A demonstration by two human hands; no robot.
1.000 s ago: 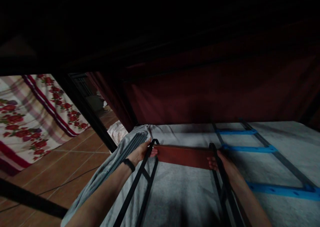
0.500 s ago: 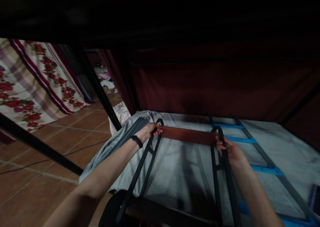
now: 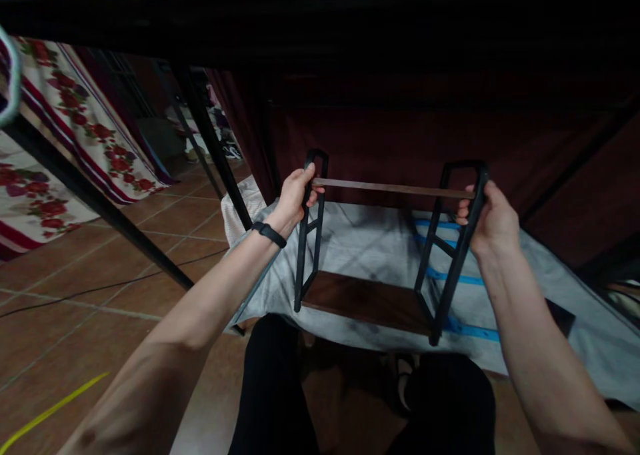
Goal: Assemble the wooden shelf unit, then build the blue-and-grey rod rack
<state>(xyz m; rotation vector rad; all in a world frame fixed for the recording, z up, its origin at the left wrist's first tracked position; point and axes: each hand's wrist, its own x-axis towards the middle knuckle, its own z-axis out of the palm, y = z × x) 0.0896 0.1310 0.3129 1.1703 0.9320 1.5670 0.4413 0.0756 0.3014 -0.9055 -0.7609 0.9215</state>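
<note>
Between my hands is a small two-tier shelf rack [image 3: 367, 299], made of two black metal side frames joined by brown boards. Its upper board [image 3: 395, 188] appears nearly edge-on, while the lower one shows its broad face above my knees. My left hand [image 3: 296, 198], with a black band at the wrist, is closed round the top of the left side frame at the upper board's end. On the opposite side, my right hand [image 3: 495, 221] grips the right side frame, its fingertips showing beneath the board's end.
Behind the rack lies a grey sheet-covered bed [image 3: 360, 231]. Dark frames with blue crossbars [image 3: 463, 278] rest on it at the right. A black post [image 3: 210, 141] and a slanting black bar [image 3: 110, 208] stand at the left. Overhead runs a dark bed frame [image 3: 320, 28].
The rack has swung up with both hands, from leaning toward me to standing more upright. Its lower board and my knees have come into view as the camera tipped down.
</note>
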